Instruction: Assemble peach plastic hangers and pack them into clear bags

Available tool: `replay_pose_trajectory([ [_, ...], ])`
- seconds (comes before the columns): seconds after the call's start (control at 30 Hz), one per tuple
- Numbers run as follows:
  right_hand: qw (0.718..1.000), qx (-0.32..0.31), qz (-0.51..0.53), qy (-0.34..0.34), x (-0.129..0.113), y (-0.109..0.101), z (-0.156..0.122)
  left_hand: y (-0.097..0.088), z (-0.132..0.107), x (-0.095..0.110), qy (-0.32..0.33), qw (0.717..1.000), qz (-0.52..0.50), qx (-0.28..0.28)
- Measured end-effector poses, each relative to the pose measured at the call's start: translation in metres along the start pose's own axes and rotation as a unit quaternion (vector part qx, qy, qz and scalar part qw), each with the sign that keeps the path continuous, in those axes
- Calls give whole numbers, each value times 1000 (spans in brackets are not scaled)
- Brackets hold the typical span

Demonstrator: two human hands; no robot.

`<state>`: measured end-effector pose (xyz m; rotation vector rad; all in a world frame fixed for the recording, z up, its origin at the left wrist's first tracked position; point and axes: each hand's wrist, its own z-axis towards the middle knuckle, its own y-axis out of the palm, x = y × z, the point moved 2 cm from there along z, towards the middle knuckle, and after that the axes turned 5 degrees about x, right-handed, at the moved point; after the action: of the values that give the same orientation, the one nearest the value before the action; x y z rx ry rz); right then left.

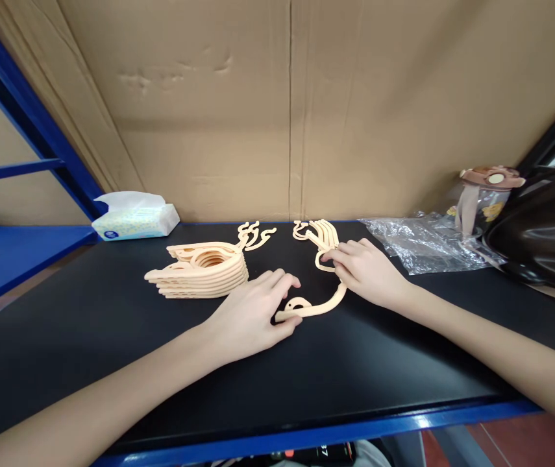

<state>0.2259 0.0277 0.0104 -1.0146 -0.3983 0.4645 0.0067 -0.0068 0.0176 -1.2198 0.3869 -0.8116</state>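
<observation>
A beige plastic clothes hanger (323,308) lies on the black tabletop in front of me, its arm curving between my hands. My left hand (258,311) is at its near end, the thumb across the tip and the forefinger raised apart above it. My right hand (367,269) has its fingers closed round the far part of the same hanger, hiding some of it. Just beyond that hand lie several more beige hangers (324,232). Left of my left hand sits a neat stack of matching hangers (204,279), with its hooks (252,237) pointing to the back.
A tissue pack (135,217) stands at the back left beside a blue metal frame (53,143). Crumpled clear plastic (423,243) lies at the right, near a bottle with a brown lid (491,178) and a dark shiny bag (544,227). Cardboard (209,117) walls off the back.
</observation>
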Motion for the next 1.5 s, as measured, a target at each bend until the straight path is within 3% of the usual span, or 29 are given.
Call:
replay_pose_trajectory([
  [0.13, 999, -11, 17, -32, -5, -3, 0, -1, 2, -3, -62, 997, 42, 16],
  [0.3, 996, -41, 58, -52, -13, -7, -1, -1, 3, -5, -113, 992, 50, -13],
  [0.6, 985, -89, 132, -68, -31, -9, -3, 1, 3, -6, -92, 996, 16, 3],
  [0.97, 976, -79, 167, -117, -45, -7, -8, 5, 2, -6, -85, 995, -18, 40],
  [1.23, 979, -50, 140, -139, -45, -10, -8, 9, 3, -9, -104, 988, -111, 23],
  [1.5, 984, -32, 110, -139, -39, -10, -7, 5, 5, -11, -91, 993, -73, 16],
])
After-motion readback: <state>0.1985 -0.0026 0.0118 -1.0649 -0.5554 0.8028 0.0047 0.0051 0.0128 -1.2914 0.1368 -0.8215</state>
